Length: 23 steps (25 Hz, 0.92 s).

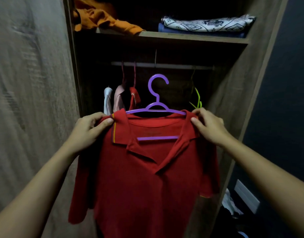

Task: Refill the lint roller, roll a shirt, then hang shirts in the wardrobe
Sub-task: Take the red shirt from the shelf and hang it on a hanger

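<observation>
A red polo shirt (142,182) hangs on a purple plastic hanger (157,93), held up in front of the open wardrobe. My left hand (89,129) pinches the shirt's left shoulder beside the collar. On the other side, my right hand (208,126) grips the right shoulder over the hanger's end. The hanger's hook is free in the air, below the wardrobe rail (165,65). No lint roller is in view.
On the rail's left part hang a white, a pink and a red garment (120,98); a green hanger (197,98) hangs at the right. The shelf (190,38) above holds an orange garment (105,16) and folded patterned cloth (206,24). The wardrobe door (31,83) stands open at left.
</observation>
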Motion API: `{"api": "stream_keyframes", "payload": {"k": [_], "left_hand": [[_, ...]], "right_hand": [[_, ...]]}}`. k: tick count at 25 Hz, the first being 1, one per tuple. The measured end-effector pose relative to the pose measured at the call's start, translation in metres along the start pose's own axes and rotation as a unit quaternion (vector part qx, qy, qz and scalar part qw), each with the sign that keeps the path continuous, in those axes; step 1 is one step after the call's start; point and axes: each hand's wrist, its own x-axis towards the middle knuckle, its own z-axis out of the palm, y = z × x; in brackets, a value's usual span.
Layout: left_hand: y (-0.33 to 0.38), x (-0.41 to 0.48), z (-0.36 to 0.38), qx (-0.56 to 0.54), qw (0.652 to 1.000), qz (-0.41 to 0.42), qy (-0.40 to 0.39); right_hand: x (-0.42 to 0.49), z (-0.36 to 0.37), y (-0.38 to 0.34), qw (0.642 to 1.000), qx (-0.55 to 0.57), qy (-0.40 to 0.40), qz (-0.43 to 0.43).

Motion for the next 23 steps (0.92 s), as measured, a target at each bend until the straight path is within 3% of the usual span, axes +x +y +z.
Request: {"api": "stream_keyframes", "payload": {"k": [2,4,5,7,8,10,14,17,20,23], "left_hand": [[0.016,0.0,0.004,0.13,0.99,-0.015,0.045],[0.035,-0.004,0.016,0.253,0.964,-0.026,0.081],[0.044,-0.007,0.025,0.293,0.952,-0.037,0.084],[0.061,-0.007,0.05,0.325,0.941,-0.067,0.068],[0.067,-0.005,0.064,0.328,0.939,-0.082,0.059],[0.076,-0.003,0.088,0.324,0.941,-0.09,0.047],[0.073,0.001,0.106,0.251,0.964,-0.078,0.043],[0.067,0.005,0.125,0.132,0.986,0.005,0.098],[0.053,0.02,0.155,0.091,0.984,0.086,0.125],[0.032,0.05,0.177,0.023,0.987,0.098,0.128]], "right_hand": [[0.001,0.013,-0.015,0.998,0.026,0.036,-0.039],[0.001,0.024,-0.046,0.984,0.175,-0.018,-0.03],[0.004,0.029,-0.062,0.963,0.257,-0.081,0.012],[0.013,0.036,-0.086,0.888,0.397,-0.199,0.115],[0.02,0.043,-0.09,0.857,0.439,-0.224,0.153],[0.037,0.055,-0.092,0.835,0.471,-0.205,0.197],[0.07,0.073,-0.083,0.85,0.462,-0.127,0.218],[0.099,0.075,-0.075,0.856,0.462,-0.122,0.197],[0.137,0.085,-0.065,0.888,0.423,-0.108,0.148],[0.171,0.093,-0.054,0.903,0.4,-0.093,0.125]]}}
